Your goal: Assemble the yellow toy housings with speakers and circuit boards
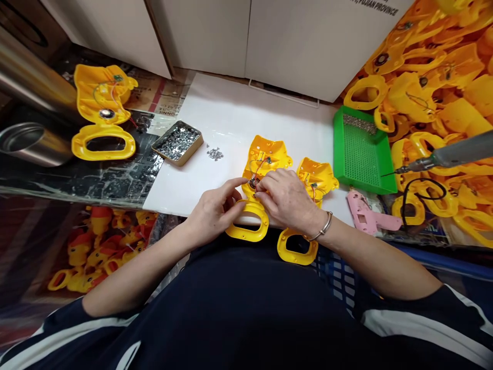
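On the white work surface before me lies a yellow plastic toy shell half with a ring handle, a small circuit board and thin wires inside. My left hand grips its left side, thumb on the handle and index finger at a small round speaker-like part. From the right, my right hand bends over the same part with fingers drawn together; what they pinch, if anything, is hidden. A second yellow shell half lies just right, partly behind my right hand, its handle below my wrist.
Left are a tin of small metal pieces, a loose pile of them, another shell and a steel cup. Right are a green basket, a pink shell, an overhanging screwdriver and heaped yellow shells.
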A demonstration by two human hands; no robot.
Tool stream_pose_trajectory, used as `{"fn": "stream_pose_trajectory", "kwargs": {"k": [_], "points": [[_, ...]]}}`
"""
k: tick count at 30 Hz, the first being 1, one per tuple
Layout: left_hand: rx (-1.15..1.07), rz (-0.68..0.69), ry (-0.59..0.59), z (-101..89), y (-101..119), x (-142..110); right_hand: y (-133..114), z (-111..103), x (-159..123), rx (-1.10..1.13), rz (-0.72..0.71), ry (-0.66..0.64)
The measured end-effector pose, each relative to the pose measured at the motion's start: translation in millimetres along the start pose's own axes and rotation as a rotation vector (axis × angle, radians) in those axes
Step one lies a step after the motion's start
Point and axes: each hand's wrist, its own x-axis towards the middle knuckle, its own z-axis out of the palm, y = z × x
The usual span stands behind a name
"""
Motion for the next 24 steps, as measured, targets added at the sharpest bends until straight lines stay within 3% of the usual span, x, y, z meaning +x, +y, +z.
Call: {"fn": "stream_pose_trajectory", "kwargs": {"k": [7, 12, 17, 24], "points": [[-0.033, -0.008, 0.020, 2.4, -1, -1, -1, -3, 1, 0.010, -0.001, -0.006], [-0.039, 0.006, 0.025, 2.3, 1, 2, 5, 1, 2, 0.278, -0.068, 0.061], [0.006, 0.080, 0.048, 3.8, 0, 8, 6, 1, 3, 0.472, -0.038, 0.107], [0.197, 0.293, 0.217, 10.1, 0, 9, 5, -10, 4, 0.626, 0.119, -0.003]]}}
